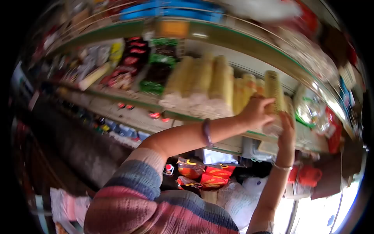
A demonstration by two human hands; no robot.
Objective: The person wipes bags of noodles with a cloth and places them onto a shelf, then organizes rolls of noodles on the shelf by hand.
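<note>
A tall yellow cylindrical pack (274, 87) stands tilted at the front of the shelf, between my two hands. On its left side, my left hand (255, 112) has its fingers bent round it; a purple bangle is on that wrist. From below and the right, my right hand (287, 130) presses its fingers to the pack's lower end. A silver bracelet circles my right wrist. Several similar yellow packs (200, 82) lie side by side to the left, blurred by motion. Shorter yellow packs (245, 91) sit just behind my left hand.
A shelf edge (218, 31) runs above my hands. Dark packets with green bands (159, 66) lie farther left. Clear bags (307, 105) fill the right end. Below are red and yellow packages (215, 176) and a white plastic bag (237, 199).
</note>
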